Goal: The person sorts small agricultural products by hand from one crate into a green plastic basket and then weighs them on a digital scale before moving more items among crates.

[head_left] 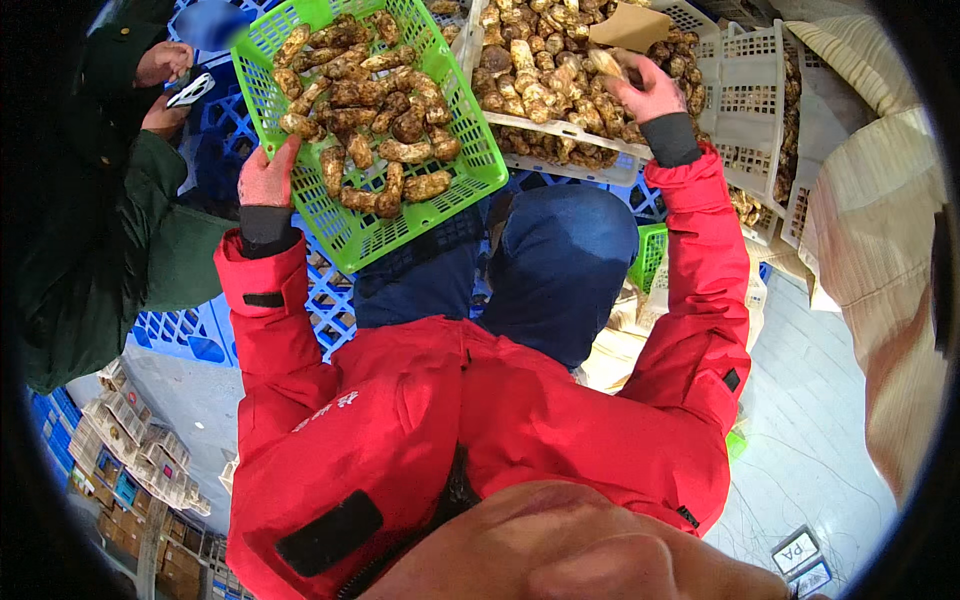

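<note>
My left hand point(268, 174) is closed on the left rim of a green plastic basket point(478, 172), which tilts over my lap. Brown, dirt-flecked mushrooms point(405, 151) with thick stems lie in rough rows inside it. At the upper right, my right hand point(652, 92) reaches over a white crate point(565, 130) heaped with similar mushrooms point(545, 75). Its fingers close around one pale-stemmed mushroom point(604, 62) at the top of the heap. A piece of brown cardboard point(630, 27) rests on the heap just beyond that hand.
More white crates point(750, 100) with mushrooms are stacked at the right. Blue plastic crates point(180, 333) stand beneath and to the left. Another person in dark green point(110, 230) is close on my left, holding a phone-like object point(190, 90). Beige fabric point(880, 250) hangs at the far right.
</note>
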A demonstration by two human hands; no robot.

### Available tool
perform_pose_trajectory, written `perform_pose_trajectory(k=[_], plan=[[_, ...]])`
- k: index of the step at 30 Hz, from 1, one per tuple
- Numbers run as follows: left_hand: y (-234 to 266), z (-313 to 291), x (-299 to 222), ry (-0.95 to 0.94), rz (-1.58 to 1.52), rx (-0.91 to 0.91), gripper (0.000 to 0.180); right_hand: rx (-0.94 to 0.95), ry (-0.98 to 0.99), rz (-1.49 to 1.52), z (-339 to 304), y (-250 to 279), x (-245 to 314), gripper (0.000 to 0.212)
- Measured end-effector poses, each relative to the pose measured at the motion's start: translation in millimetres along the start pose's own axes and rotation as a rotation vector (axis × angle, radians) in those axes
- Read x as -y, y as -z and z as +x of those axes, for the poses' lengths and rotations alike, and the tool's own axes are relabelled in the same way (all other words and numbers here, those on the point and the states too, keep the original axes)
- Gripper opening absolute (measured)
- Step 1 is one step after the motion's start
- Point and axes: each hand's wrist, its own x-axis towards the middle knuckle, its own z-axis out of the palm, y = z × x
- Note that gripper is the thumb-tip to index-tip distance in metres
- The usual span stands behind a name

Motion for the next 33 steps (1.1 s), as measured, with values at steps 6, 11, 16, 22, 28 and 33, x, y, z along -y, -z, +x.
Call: perform_pose_trajectory(k=[6, 11, 16, 22, 28, 33], plan=[[11, 4, 2, 0.012, 0.09, 0.047, 0.019, 0.227, 0.037, -0.083, 26, -1, 41, 0.044], [12, 4, 4, -0.004, 0.064, 0.027, 0.019, 0.421, -0.218, -0.703, 16, -24, -29, 0.047], [5, 1, -2, -0.001, 0.062, 0.009, 0.017, -0.006, -0.11, 0.351, 18, -3, -71, 0.055], [8, 15, 1, -0.015, 0.328, 0.028, 0.023, -0.003, -0.224, 1.43, 21, -13, -28, 0.036], [-5, 14, -17, 0.062, 0.303, 0.04, 0.024, 0.342, 0.033, 1.512, 29, -16, 16, 0.029], [-2, 15, -12, 0.083, 0.303, 0.046, 0.023, 0.175, -0.113, 1.154, 26, -32, 90, 0.033]])
